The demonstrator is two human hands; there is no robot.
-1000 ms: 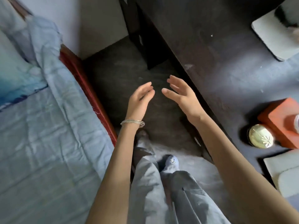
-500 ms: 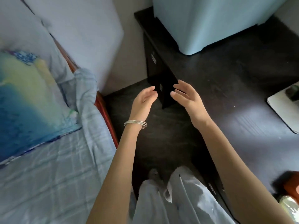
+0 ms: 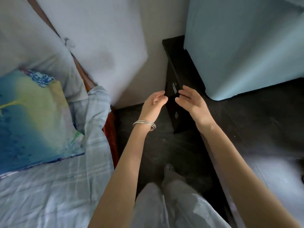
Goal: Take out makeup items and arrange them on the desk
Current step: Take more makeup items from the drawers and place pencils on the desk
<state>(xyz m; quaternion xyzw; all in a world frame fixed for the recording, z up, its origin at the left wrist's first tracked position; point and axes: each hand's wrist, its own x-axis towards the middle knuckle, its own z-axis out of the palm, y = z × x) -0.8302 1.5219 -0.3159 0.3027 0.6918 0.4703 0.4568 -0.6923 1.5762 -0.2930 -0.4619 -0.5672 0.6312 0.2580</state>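
My left hand, with silver bangles on the wrist, and my right hand are held out side by side, fingers apart, holding nothing. Both hover just in front of the dark drawer unit at the left end of the dark desk. Two small metal drawer handles show on its front, one between my fingertips and one lower down. No makeup items are in view.
A large pale blue box stands on the desk's far end. A bed with a pale blue sheet and a blue-yellow pillow fills the left. Dark floor runs between bed and desk; my legs in grey trousers stand there.
The view has tilted up and toward the desk's far end; the orange box, round tin and white slab have left the frame. Both hands have come closer to the drawer fronts.
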